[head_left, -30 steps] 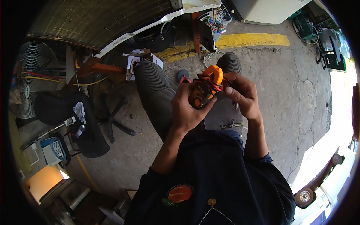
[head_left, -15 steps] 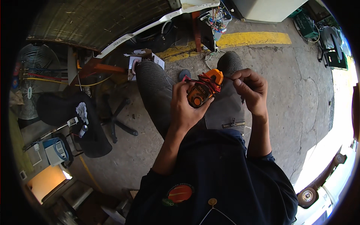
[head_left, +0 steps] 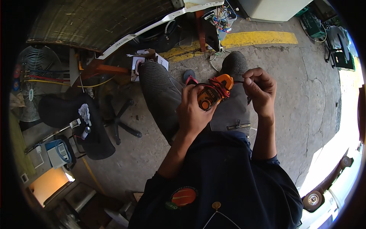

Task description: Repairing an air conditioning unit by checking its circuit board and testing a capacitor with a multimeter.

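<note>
An orange and black clamp meter (head_left: 209, 97) with red and black test leads (head_left: 220, 86) wound round its upper part is in my left hand (head_left: 192, 112), held above my grey-trousered lap. My fingers and thumb wrap its lower body. To the right of the meter, my right hand (head_left: 259, 93) has thumb and index finger pinched on a thin dark lead that runs out from the clamp end. A small dark piece hangs below that pinch, too small to make out. Behind my hands are my knees (head_left: 233, 61), and a blue-grey sandal (head_left: 188, 73) shows between my legs.
At left stand a wire fan (head_left: 32, 84) and a black office chair (head_left: 95, 145) holding a spray can. Ahead are a cardboard box (head_left: 135, 68), a large finned panel (head_left: 103, 21), tangled wires (head_left: 223, 19) and a white appliance (head_left: 272, 9). A vehicle (head_left: 331, 191) is at lower right.
My right hand has moved rightward, drawing the lead out from the meter. My left hand has shifted slightly right, and the meter sits a little lower and farther right than before.
</note>
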Tool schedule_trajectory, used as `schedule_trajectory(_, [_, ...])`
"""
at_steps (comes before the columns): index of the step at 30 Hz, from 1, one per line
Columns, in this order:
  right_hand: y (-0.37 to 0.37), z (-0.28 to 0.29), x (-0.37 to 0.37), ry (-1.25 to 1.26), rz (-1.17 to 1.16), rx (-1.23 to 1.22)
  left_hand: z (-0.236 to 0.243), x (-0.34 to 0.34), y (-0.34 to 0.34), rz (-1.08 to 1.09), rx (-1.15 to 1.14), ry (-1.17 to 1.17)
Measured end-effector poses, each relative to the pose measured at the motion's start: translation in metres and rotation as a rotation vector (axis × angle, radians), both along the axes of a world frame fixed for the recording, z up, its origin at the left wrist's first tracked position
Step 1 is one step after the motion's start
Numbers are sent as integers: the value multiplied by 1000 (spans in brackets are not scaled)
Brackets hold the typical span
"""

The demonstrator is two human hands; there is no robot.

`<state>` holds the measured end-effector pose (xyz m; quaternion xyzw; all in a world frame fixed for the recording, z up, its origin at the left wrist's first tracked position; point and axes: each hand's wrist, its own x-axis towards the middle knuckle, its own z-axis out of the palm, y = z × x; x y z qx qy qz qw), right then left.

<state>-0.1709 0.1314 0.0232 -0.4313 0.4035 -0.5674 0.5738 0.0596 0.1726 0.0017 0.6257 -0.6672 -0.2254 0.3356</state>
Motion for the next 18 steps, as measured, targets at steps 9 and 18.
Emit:
schedule_trajectory(9, [-3,-7,2,57,82,161,2,11,-6,-73,-56,3])
schedule_trajectory(18, [-10,-16,9,-52,107,115,-1,21,-2,-184,-46,-59])
